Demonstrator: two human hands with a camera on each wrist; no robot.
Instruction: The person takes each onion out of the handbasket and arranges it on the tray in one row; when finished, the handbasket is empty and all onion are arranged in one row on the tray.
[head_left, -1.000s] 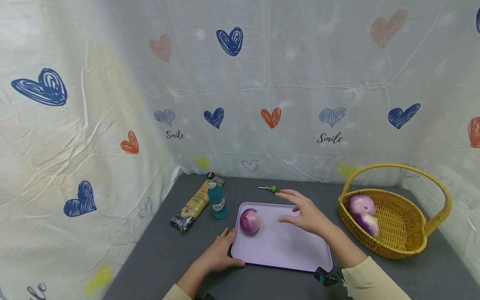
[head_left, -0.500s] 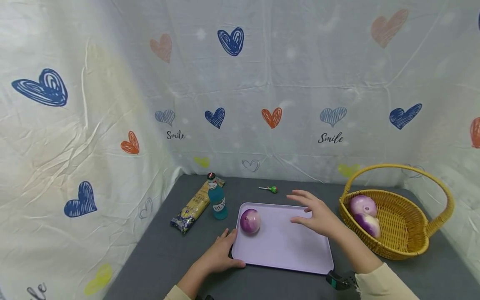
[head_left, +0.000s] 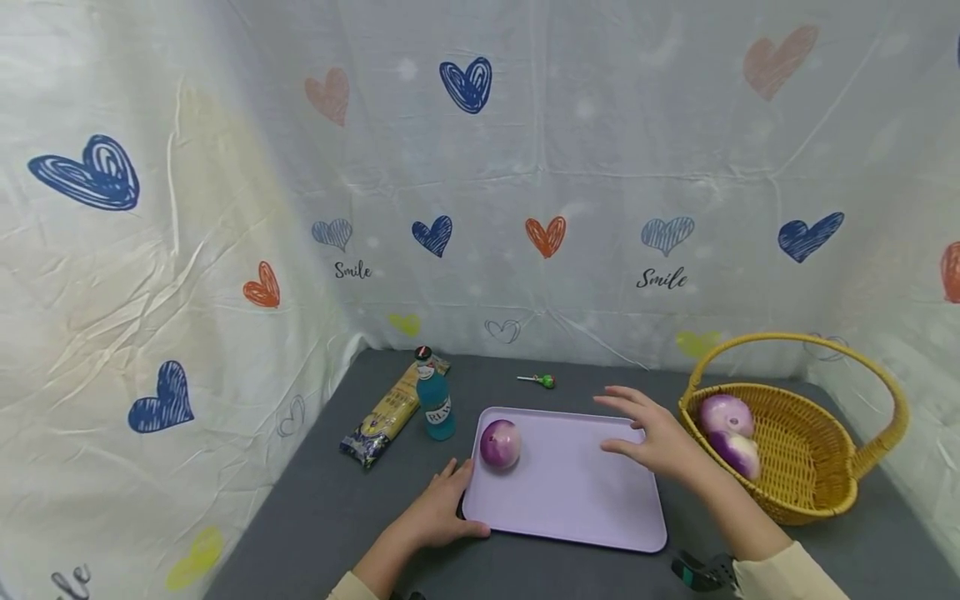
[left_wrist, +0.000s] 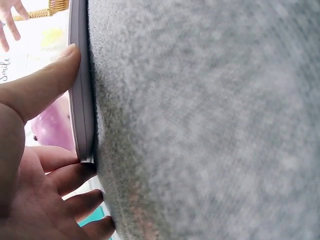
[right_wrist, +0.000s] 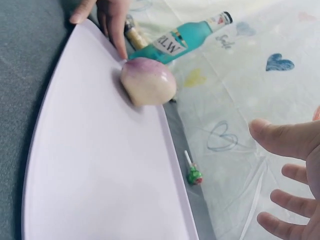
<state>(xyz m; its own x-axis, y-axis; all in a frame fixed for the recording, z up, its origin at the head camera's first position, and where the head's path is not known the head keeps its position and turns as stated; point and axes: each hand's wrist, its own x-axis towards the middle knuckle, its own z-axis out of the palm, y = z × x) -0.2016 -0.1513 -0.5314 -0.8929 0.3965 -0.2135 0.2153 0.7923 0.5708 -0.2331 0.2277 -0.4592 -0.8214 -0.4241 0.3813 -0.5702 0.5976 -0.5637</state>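
A pale purple tray (head_left: 570, 492) lies on the table with a purple-and-white onion (head_left: 500, 443) near its left end. My left hand (head_left: 438, 508) grips the tray's near left corner, its thumb along the front rim and its fingers at the left side; the left wrist view shows the thumb (left_wrist: 55, 75) against the rim. Above the tray's right part hangs my right hand (head_left: 656, 437), fingers spread and apart, holding nothing. In the right wrist view the onion (right_wrist: 148, 82) appears beyond the bare tray surface, with the left hand (right_wrist: 112, 15) at the far corner.
At right stands a yellow wicker basket (head_left: 806, 446) with a raised handle and two onions (head_left: 727, 414) inside. Left of the tray are an upright blue bottle (head_left: 437, 406) and a gold packet (head_left: 386, 417). A green lollipop (head_left: 546, 381) lies behind the tray.
My right hand has drawn back to the right, away from the lollipop and toward the basket, fingers still spread. The left hand stays at the tray's corner, and the onion has not moved.
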